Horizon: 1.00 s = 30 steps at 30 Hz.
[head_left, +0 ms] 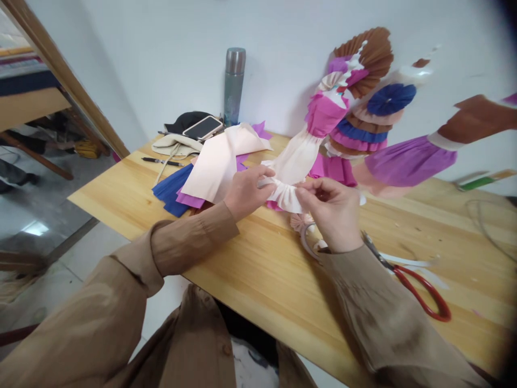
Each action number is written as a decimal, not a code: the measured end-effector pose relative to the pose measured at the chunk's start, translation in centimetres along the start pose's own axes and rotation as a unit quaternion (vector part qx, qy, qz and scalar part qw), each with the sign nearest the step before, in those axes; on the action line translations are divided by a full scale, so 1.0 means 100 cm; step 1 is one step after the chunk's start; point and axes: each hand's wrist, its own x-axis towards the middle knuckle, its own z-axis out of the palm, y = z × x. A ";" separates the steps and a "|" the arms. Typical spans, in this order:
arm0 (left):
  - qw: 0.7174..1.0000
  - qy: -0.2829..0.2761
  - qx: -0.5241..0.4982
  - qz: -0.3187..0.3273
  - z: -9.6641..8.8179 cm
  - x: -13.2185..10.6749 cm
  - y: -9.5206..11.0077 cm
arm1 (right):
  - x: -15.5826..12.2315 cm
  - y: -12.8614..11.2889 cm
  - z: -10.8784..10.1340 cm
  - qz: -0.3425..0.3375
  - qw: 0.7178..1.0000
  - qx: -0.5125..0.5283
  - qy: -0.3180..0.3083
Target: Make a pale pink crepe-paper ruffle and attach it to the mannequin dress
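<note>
Both hands pinch a strip of gathered cream crepe paper at the lower end of a paper dress. My left hand has its thumb and fingers closed on the strip's left part. At its right end, my right hand grips it between thumb and fingertips. The paper dress leans up to the right, with a long cream skirt and a pink bodice. Behind its top spreads a pleated brown paper fan. A roll of tape lies partly hidden below my right hand.
Red-handled scissors lie right of my right forearm. More paper dresses stand behind, one with a purple skirt. Cream paper sheets, blue paper, a phone, a pen and a flask occupy the table's left and back.
</note>
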 end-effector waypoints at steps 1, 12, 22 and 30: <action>1.000 0.007 0.009 0.004 0.001 0.001 0.000 | 0.000 0.001 0.001 -0.005 1.000 -0.012 0.006; 1.000 0.016 -0.018 -0.001 0.006 0.007 0.000 | 0.005 0.009 0.003 -0.044 0.995 -0.077 0.054; 1.000 0.019 -0.017 -0.012 0.009 0.014 -0.008 | 0.008 0.010 -0.002 -0.181 0.960 -0.210 0.042; 0.998 0.009 -0.051 -0.038 0.009 0.015 -0.012 | 0.010 0.017 -0.003 -0.225 0.942 -0.247 0.030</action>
